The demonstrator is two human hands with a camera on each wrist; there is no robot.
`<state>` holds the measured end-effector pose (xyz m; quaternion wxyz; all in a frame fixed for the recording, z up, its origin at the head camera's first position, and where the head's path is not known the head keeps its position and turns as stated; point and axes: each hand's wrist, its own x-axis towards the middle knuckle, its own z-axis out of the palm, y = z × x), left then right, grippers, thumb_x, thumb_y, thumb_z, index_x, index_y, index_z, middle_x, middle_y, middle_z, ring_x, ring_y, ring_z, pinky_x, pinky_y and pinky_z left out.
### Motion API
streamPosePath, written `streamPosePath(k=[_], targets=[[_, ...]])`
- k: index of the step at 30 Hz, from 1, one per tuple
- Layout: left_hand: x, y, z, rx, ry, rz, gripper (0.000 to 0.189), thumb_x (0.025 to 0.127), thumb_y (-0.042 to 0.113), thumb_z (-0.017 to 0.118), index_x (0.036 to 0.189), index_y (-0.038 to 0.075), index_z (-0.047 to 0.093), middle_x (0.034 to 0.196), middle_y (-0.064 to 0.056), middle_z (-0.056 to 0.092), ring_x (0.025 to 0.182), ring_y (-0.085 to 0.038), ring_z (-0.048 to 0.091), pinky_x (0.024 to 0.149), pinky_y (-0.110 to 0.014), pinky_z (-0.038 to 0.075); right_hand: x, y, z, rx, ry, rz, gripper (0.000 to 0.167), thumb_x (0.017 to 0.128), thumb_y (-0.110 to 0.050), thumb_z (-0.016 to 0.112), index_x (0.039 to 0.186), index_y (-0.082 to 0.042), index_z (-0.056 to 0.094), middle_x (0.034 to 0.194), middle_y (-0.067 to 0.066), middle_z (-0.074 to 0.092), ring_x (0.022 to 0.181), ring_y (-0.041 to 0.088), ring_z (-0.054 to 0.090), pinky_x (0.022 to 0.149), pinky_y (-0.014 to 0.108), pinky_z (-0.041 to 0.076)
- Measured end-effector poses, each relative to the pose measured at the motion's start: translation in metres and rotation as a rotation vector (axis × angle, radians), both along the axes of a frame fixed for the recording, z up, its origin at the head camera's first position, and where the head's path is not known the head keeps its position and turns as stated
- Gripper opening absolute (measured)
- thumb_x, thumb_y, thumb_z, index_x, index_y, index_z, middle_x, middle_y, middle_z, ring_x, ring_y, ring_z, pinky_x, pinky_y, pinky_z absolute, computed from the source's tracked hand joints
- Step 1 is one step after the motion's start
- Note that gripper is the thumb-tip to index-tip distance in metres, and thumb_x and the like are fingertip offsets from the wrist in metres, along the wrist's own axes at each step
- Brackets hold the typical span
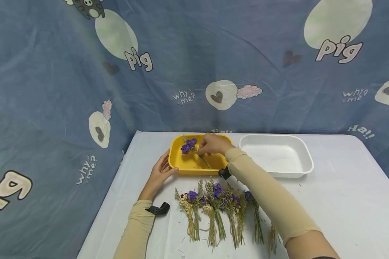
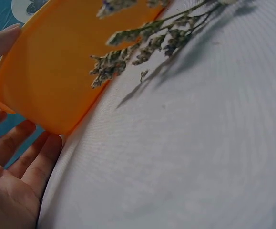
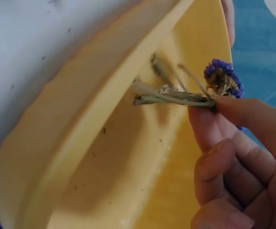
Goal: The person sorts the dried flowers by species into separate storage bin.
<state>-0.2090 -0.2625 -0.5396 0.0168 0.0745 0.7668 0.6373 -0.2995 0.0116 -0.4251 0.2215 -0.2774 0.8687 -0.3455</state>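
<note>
Between thumb and forefinger, my right hand [image 1: 213, 144] pinches the stems of a small dried flower bunch [image 1: 189, 146] with purple heads. The bunch is over the inside of a yellow tray [image 1: 194, 172]; in the right wrist view its cut stem ends [image 3: 152, 98] point away from the fingers. My left hand [image 1: 160, 173] rests at the tray's left end, thumb on the near rim and fingertips along the side. In the left wrist view those fingers [image 2: 45, 160] lie spread against the orange-looking tray wall [image 2: 56, 62].
Several dried flower bunches [image 1: 217, 208] lie in a row on the white table before the yellow tray, some under the right forearm. A white tray [image 1: 275, 174] stands to the right of the yellow one. Crumbs of plant [image 3: 104, 130] dot the yellow tray's floor. A blue printed cloth [image 1: 168, 64] hangs behind.
</note>
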Motion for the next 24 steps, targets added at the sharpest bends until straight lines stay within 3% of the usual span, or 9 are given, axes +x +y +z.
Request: streamPosePath(k=[8,14,24], targets=[[0.000,0.000,0.000,-0.011,0.013,0.000,0.084,0.095,0.015,0.076,0.164,0.025,0.030,0.166,-0.011,0.037,0.151,-0.034,0.041,0.119,-0.026,0.044,-0.003,-0.010,-0.010,0.041,0.005,-0.021,0.017,0.095,-0.013,0.074,0.085,0.000,0.079,0.080,0.011,0.077,0.061,0.016,0.059,0.055,0.019,0.048],[0.000,0.000,0.000,-0.006,-0.003,0.013,0.084,0.094,0.015,0.077,0.164,0.026,0.031,0.166,-0.010,0.038,0.151,-0.032,0.041,0.118,-0.024,0.044,-0.004,-0.019,-0.016,0.118,0.010,0.023,0.016,0.093,-0.013,0.077,0.081,-0.002,0.079,0.069,0.003,0.071,0.056,0.008,0.051,0.054,0.018,0.044],[0.001,0.000,0.001,0.007,-0.031,-0.002,0.087,0.095,0.017,0.077,0.165,0.027,0.026,0.169,-0.007,0.032,0.154,-0.031,0.036,0.119,-0.024,0.043,-0.002,-0.026,-0.021,0.201,0.035,0.021,0.019,0.092,-0.013,0.078,0.077,-0.002,0.079,0.062,0.001,0.067,0.052,0.010,0.055,0.053,0.019,0.047]])
